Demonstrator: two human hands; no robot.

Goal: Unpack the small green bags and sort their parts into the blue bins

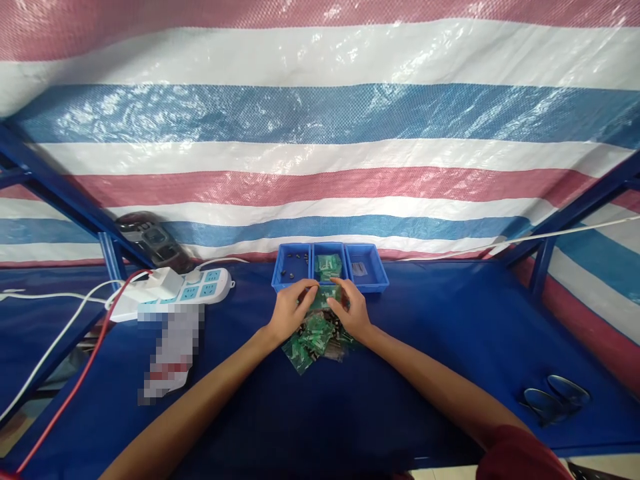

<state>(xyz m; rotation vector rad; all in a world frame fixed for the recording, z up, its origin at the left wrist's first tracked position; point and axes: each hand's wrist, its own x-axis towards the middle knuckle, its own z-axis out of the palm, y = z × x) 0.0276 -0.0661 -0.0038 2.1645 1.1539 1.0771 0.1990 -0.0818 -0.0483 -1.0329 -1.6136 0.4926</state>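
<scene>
My left hand (293,307) and my right hand (354,310) are closed at the two sides of a small green packet (325,298), thumbs and fingers pinching its edges. Beneath it lies a pile of green packets (316,335), mixed with small dark pieces. Just beyond my fingers stand three joined blue bins. The left bin (294,283) has several small dark parts in it. Green packets lie in the middle bin (329,248), and a small clear packet (359,269) is in the right bin (383,277). My fingers partly cover the packet I hold.
A white power strip (220,288) with plugs and cables lies at left, near a blurred-out item (173,350) and a dark rounded object (153,240). Glasses (555,400) rest at right on the blue tabletop (425,320). Blue frame posts and a striped sheet (320,187) enclose the back.
</scene>
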